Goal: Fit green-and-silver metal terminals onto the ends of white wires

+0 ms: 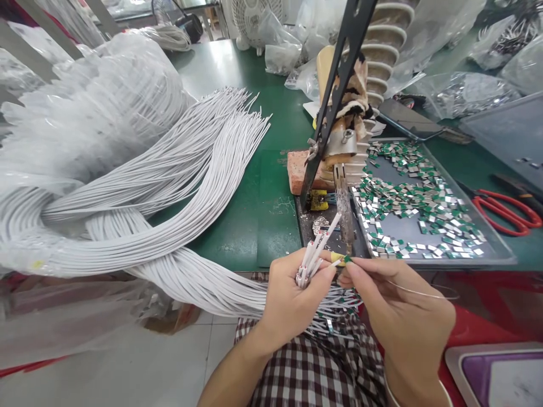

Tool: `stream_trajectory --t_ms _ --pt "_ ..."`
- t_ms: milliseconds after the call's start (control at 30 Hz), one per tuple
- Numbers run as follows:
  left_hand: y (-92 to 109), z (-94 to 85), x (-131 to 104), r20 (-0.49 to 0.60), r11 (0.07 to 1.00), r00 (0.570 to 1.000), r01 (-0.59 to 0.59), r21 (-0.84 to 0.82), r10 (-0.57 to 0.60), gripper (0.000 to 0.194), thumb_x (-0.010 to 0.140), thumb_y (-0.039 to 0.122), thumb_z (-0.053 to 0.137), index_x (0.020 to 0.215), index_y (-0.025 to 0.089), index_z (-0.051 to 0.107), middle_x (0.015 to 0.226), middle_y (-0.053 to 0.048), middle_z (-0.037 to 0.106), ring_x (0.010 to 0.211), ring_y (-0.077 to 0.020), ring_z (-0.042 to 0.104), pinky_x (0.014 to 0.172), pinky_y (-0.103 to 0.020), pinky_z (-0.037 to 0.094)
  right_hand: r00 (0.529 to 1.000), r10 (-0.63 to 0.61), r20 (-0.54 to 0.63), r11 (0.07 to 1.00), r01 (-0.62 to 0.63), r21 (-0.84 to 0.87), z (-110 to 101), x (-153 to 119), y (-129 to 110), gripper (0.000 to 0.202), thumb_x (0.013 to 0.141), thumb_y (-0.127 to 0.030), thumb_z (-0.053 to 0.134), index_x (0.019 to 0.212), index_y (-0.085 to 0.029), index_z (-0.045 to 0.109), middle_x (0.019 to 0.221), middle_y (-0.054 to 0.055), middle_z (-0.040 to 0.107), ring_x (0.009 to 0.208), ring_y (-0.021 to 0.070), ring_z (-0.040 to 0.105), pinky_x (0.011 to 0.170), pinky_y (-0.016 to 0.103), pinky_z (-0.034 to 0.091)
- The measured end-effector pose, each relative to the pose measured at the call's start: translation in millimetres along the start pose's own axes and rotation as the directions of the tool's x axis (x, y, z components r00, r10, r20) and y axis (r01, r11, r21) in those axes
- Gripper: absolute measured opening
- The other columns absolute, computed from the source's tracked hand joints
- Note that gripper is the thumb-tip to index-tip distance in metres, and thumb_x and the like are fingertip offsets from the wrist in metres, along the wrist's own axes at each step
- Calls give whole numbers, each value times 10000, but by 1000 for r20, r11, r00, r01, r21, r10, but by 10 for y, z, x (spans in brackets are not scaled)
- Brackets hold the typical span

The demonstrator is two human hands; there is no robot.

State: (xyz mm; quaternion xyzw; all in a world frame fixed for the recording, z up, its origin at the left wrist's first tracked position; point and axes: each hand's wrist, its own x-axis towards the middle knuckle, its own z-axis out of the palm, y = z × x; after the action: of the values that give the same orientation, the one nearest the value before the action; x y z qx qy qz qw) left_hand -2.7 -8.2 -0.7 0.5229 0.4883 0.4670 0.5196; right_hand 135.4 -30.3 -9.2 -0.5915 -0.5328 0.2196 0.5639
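My left hand [297, 294] is closed round a bunch of white cables [314, 254], their cut ends sticking up past the fingers. One cable end points right, towards my right hand [394, 305]. Between thumb and forefinger, that hand pinches a small green circuit board [347, 259] at the cable tip. A thin wire, which looks like solder, trails right from the same hand. Just above the board stands the soldering iron [345, 220], its tip pointing down near the fingers. Whether the tip touches the board I cannot tell.
A tray [500, 257] of small green-and-silver boards lies right of the iron. Red-handled scissors [504, 212] rest farther right. A brick [299, 169] and a ribbed hose [388, 45] stand by the iron's black bracket. Thick white cable bundles [169, 237] cover the left side.
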Motion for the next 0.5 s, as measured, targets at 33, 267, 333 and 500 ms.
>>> stream_trajectory --t_ms 33,267,333,500 --pt "3 0 -2 0 1000 1000 -2 0 2 158 861 182 633 782 162 768 815 -60 795 764 -204 705 698 -279 556 1000 -5 -6 1000 5 -3 2 -9 1 54 843 -216 776 883 -253 774 725 -13 764 559 139 720 534 223 619" --pt "52 -2 -9 -15 1000 1000 -4 2 4 145 832 163 629 741 170 742 742 -41 770 731 -195 693 639 -263 534 987 -158 44 974 163 -160 -39 -33 27 159 967 -194 609 1019 -248 749 907 16 792 730 147 759 698 261 638" --pt "67 -2 -8 -19 1000 1000 -1 -3 1 142 828 159 627 735 173 734 763 -43 774 739 -197 697 641 -265 536 977 -212 26 946 212 -245 -62 -35 42 217 993 -174 549 1074 -241 739 974 37 794 802 165 772 736 287 636" --pt "105 4 19 -27 1000 1000 0 -16 -1 135 815 156 635 703 176 708 781 -45 772 740 -198 695 638 -268 539 936 -352 0 914 344 -216 -111 -7 -5 290 866 -73 708 1052 -294 732 982 3 791 908 221 769 803 372 623"
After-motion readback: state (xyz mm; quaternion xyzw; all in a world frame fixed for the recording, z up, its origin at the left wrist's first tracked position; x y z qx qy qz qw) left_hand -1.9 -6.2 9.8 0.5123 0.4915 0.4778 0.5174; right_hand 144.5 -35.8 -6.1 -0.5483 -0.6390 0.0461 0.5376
